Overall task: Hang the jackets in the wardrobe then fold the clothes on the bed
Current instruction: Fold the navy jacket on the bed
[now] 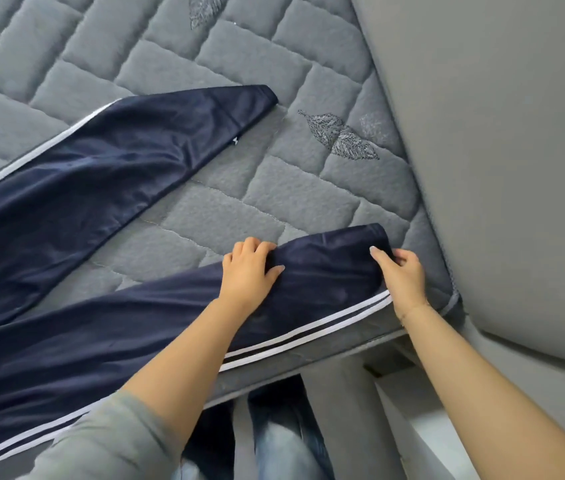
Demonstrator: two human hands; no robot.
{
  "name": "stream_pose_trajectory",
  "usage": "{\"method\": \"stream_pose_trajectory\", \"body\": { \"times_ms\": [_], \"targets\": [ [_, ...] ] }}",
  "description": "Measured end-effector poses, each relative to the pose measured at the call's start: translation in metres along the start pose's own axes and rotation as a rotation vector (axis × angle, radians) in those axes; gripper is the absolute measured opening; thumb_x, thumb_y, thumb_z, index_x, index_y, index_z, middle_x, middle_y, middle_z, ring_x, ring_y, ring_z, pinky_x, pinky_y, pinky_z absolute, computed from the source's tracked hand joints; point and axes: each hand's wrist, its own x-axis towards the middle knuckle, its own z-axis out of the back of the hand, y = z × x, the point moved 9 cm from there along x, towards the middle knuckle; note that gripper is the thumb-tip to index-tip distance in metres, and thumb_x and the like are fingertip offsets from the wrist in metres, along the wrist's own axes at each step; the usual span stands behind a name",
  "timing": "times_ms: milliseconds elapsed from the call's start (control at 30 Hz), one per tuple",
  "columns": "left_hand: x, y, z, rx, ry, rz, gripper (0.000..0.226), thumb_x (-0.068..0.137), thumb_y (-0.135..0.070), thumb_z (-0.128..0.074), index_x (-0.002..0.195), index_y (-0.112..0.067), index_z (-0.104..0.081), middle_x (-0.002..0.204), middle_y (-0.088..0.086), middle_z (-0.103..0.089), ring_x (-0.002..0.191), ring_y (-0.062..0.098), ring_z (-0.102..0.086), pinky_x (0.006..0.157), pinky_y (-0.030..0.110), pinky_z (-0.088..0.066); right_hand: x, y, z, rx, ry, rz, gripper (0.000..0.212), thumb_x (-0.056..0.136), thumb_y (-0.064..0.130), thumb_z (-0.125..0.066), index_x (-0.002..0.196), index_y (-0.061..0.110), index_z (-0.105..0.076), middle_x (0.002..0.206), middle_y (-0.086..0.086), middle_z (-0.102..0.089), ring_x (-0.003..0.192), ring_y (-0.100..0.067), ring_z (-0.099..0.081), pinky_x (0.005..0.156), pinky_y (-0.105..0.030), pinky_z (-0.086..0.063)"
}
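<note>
Navy track trousers (77, 188) with white side stripes lie spread on the grey quilted mattress (205, 64), legs apart. The far leg reaches up towards the middle of the bed. The near leg (326, 282) runs along the bed's front edge, with its cuff at the right. My left hand (248, 271) grips the upper edge of that leg near the cuff, fingers curled over the cloth. At the cuff's end my right hand (400, 273) pinches the fabric between thumb and fingers.
A grey padded headboard or bed panel (499, 150) rises along the right side. The mattress's front edge (308, 362) runs diagonally below my arms. My legs in blue jeans (281, 441) stand against the bed frame.
</note>
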Motion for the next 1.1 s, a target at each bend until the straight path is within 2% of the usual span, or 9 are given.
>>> {"method": "stream_pose_trajectory", "body": {
  "times_ms": [167, 300, 433, 500, 600, 667, 767, 900, 1100],
  "targets": [
    [0.024, 0.002, -0.008, -0.004, 0.108, 0.084, 0.033, 0.092, -0.056, -0.056, 0.11, -0.028, -0.06, 0.11, -0.006, -0.053, 0.112, 0.02, -0.043, 0.091, 0.035, -0.027, 0.023, 0.041, -0.038, -0.163, 0.355, 0.139, 0.033, 0.081, 0.033, -0.078, 0.102, 0.011, -0.069, 0.1, -0.004, -0.073, 0.094, -0.016, -0.068, 0.082, -0.028, -0.055],
    [0.034, -0.004, -0.003, -0.237, 0.034, 0.086, 0.023, 0.093, -0.044, -0.06, 0.086, -0.026, -0.047, 0.088, -0.013, -0.049, 0.097, 0.016, -0.044, 0.083, 0.032, -0.024, 0.038, 0.068, -0.029, -0.295, 0.252, 0.373, 0.021, 0.087, 0.023, -0.073, 0.099, 0.007, -0.068, 0.089, -0.012, -0.069, 0.085, -0.023, -0.062, 0.082, -0.042, -0.053],
    [0.034, -0.01, 0.014, -0.292, -0.128, 0.076, 0.02, 0.094, -0.027, -0.063, 0.106, -0.026, -0.047, 0.102, -0.012, -0.058, 0.101, 0.016, -0.051, 0.09, 0.026, -0.023, 0.034, 0.068, -0.002, -0.526, -0.019, 0.439, 0.051, 0.085, 0.023, -0.073, 0.13, 0.01, -0.053, 0.113, -0.013, -0.055, 0.1, -0.029, -0.058, 0.091, -0.044, -0.048],
    [0.032, -0.017, 0.017, -0.138, -0.178, 0.015, 0.039, 0.09, -0.026, -0.067, 0.125, -0.023, -0.051, 0.126, -0.004, -0.054, 0.118, 0.021, -0.046, 0.098, 0.031, -0.027, 0.004, 0.072, -0.008, -0.642, -0.086, 0.677, 0.055, 0.085, 0.019, -0.071, 0.134, 0.006, -0.051, 0.132, -0.017, -0.048, 0.118, -0.034, -0.052, 0.1, -0.043, -0.044],
    [0.024, -0.034, 0.012, 0.015, -0.186, -0.151, 0.058, 0.09, -0.031, -0.068, 0.143, -0.022, -0.046, 0.156, 0.005, -0.033, 0.142, 0.026, -0.03, 0.113, 0.043, -0.026, -0.042, 0.051, -0.054, -0.928, 0.114, 0.96, 0.063, 0.093, 0.028, -0.062, 0.149, 0.013, -0.038, 0.157, -0.015, -0.03, 0.143, -0.032, -0.033, 0.115, -0.046, -0.03],
    [0.02, -0.038, -0.011, 0.161, -0.073, -0.272, 0.065, 0.096, -0.042, -0.055, 0.153, -0.027, -0.029, 0.165, 0.005, -0.009, 0.152, 0.024, -0.009, 0.121, 0.049, -0.012, -0.043, 0.02, -0.071, -1.128, 0.241, 0.882, 0.067, 0.1, 0.042, -0.045, 0.156, 0.024, -0.012, 0.164, -0.006, -0.004, 0.151, -0.024, -0.008, 0.121, -0.047, -0.017],
    [0.018, -0.028, -0.03, 0.314, 0.018, -0.331, 0.067, 0.101, -0.055, -0.033, 0.156, -0.032, -0.002, 0.162, 0.001, 0.016, 0.151, 0.02, 0.01, 0.12, 0.046, 0.009, -0.024, 0.006, -0.051, -1.181, 0.094, 0.667, 0.066, 0.102, 0.049, -0.028, 0.154, 0.023, 0.004, 0.163, -0.002, 0.008, 0.151, -0.021, 0.004, 0.122, -0.049, -0.009],
    [0.026, -0.031, 0.004, -0.008, -0.038, -0.386, 0.051, 0.102, -0.031, -0.049, 0.15, -0.022, -0.038, 0.162, 0.003, -0.023, 0.148, 0.024, -0.024, 0.121, 0.044, -0.013, -0.027, 0.041, -0.057, -1.09, -0.034, 0.685, 0.06, 0.104, 0.036, -0.034, 0.154, 0.009, -0.018, 0.163, -0.01, -0.011, 0.151, -0.025, -0.008, 0.121, -0.049, -0.006],
    [0.063, 0.058, 0.145, -0.312, -0.443, -0.045, 0.024, 0.09, -0.005, -0.062, 0.114, -0.006, -0.067, 0.13, 0.009, -0.059, 0.122, 0.028, -0.053, 0.104, 0.041, -0.039, -0.042, 0.124, -0.143, -0.646, 0.328, 0.776, 0.037, 0.098, 0.011, -0.051, 0.135, 0.007, -0.055, 0.148, -0.008, -0.044, 0.138, -0.023, -0.037, 0.115, -0.036, -0.032]
  ]
}}
